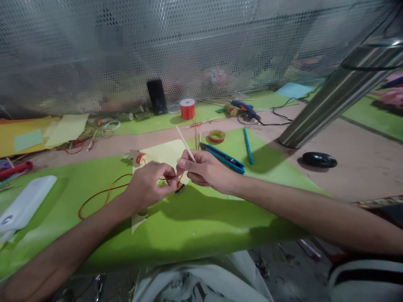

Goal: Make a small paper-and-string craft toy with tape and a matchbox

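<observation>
Over the pale yellow paper [163, 147], my two hands come together with fingertips almost touching. My left hand [147, 184] is closed in a pinch on a thin red-orange cord [91, 198], which loops out to the left across the green mat. A thin wooden stick [185, 142] slants up from my right hand [209, 170], closed around it. Some cord also runs between the two sets of fingertips. Just below them is a small dark piece [179, 189] with a yellowish edge; its kind is unclear. Fingers partly hide where cord and stick meet.
Near my right hand lie a blue utility knife [223, 157], a tape roll [216, 136] and a blue pen-like stick [248, 146]. Behind stand a red thread spool [187, 110] and a phone [157, 96]. A glue gun [244, 108] and a metal post [333, 96] are to the right.
</observation>
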A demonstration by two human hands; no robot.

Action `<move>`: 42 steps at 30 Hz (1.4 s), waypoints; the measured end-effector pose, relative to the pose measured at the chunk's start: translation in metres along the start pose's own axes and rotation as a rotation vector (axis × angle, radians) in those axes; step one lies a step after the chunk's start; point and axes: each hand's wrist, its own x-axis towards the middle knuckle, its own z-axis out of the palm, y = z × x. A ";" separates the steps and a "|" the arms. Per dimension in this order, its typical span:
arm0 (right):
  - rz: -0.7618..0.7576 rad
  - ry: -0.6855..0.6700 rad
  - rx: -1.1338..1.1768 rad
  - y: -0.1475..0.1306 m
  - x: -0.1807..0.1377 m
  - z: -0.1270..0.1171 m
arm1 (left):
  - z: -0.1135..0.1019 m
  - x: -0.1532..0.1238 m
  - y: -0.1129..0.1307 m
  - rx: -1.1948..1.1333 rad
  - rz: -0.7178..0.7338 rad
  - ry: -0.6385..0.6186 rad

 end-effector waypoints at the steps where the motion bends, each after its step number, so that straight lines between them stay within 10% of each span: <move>1: 0.002 0.000 0.002 0.000 0.000 0.000 | 0.000 0.000 0.000 0.009 0.002 0.002; 28: 0.043 0.100 0.014 0.003 0.002 0.001 | -0.001 0.005 0.003 -0.271 -0.145 -0.158; 42: 0.045 0.057 0.060 0.004 0.003 -0.003 | 0.002 0.000 -0.005 -0.135 0.052 -0.081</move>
